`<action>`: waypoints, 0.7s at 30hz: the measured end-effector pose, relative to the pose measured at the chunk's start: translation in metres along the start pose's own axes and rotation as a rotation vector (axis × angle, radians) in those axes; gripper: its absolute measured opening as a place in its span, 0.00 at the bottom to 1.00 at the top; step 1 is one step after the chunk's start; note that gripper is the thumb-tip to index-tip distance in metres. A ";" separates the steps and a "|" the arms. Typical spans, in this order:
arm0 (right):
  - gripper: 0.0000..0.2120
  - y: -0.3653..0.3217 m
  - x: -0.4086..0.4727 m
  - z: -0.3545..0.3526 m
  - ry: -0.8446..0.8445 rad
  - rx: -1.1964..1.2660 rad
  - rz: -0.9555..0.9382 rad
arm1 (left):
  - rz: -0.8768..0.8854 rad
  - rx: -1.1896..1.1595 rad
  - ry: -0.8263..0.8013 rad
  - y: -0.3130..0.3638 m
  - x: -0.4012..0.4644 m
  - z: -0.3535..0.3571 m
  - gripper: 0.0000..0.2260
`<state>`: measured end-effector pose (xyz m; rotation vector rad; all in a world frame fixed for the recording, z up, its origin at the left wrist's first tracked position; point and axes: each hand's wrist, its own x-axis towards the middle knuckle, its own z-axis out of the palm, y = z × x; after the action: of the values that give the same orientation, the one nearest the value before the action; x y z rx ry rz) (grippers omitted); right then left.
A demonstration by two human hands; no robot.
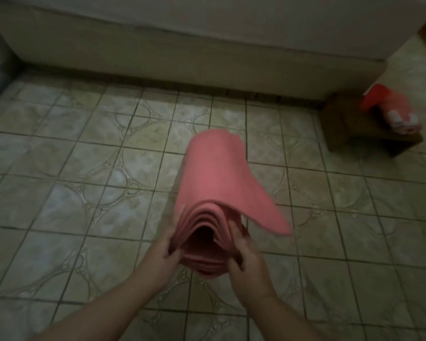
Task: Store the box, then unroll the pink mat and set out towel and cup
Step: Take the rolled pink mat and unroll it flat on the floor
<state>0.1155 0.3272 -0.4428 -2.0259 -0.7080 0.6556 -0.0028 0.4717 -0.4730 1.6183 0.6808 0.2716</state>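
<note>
The pink mat [212,193] is up in the air right now, held end-on over the tiled floor [84,168], the roll pointing away toward the bed base [158,45]. The left hand [161,254] grips the near end of the roll on one side, the right hand [244,254] on the other, fingers [234,230] curled over the edge of the coiled layers, thumbs tucked at the open core. The outer flap has already peeled loose and hangs off to the right.

If it were me, I'd get the roll down low before letting it go. Lay that loose flap flat on the tiles first, pin it, then push the roll away toward the bed so it runs straight. Letting it drop from up here would probably make it land crooked or curl back.

Floor is glossy patterned tile with dark grout, likely a bit slippery, so the mat may slide. The room's dim. Off to the right is a small wooden stool [369,129] with what looks like a rolled towel [401,116] and something red [376,97], maybe the cup, too blurry to say.
</note>
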 end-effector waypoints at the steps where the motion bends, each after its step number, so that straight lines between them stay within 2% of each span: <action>1: 0.43 0.020 -0.002 0.012 -0.015 -0.026 0.018 | -0.020 0.009 0.001 -0.024 -0.003 0.004 0.45; 3: 0.42 0.055 0.002 0.033 -0.053 -0.087 0.060 | -0.037 0.060 0.015 -0.067 0.000 0.011 0.50; 7: 0.41 0.113 0.025 0.062 -0.136 -0.231 0.071 | 0.000 0.169 -0.035 -0.132 0.031 0.018 0.47; 9: 0.40 0.141 0.032 0.078 -0.149 -0.312 0.030 | 0.042 0.255 -0.079 -0.160 0.046 0.017 0.49; 13: 0.29 0.195 0.046 0.114 -0.195 -0.318 0.047 | 0.222 0.433 -0.114 -0.206 0.066 0.015 0.53; 15: 0.35 0.220 0.049 0.130 -0.367 -0.399 0.063 | 0.256 0.560 -0.157 -0.229 0.067 0.015 0.52; 17: 0.40 0.237 0.052 0.128 -0.491 -0.465 0.043 | 0.196 0.652 -0.168 -0.241 0.065 0.015 0.51; 18: 0.39 0.241 0.054 0.121 -0.498 -0.453 0.000 | 0.188 0.678 -0.165 -0.243 0.064 0.014 0.51; 21: 0.37 0.252 0.048 0.095 -0.361 -0.299 -0.060 | 0.175 0.735 -0.191 -0.234 0.063 0.012 0.55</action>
<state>0.1435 0.2969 -0.7134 -2.1673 -1.1313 0.9386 -0.0096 0.5046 -0.7135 2.3757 0.5149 -0.0223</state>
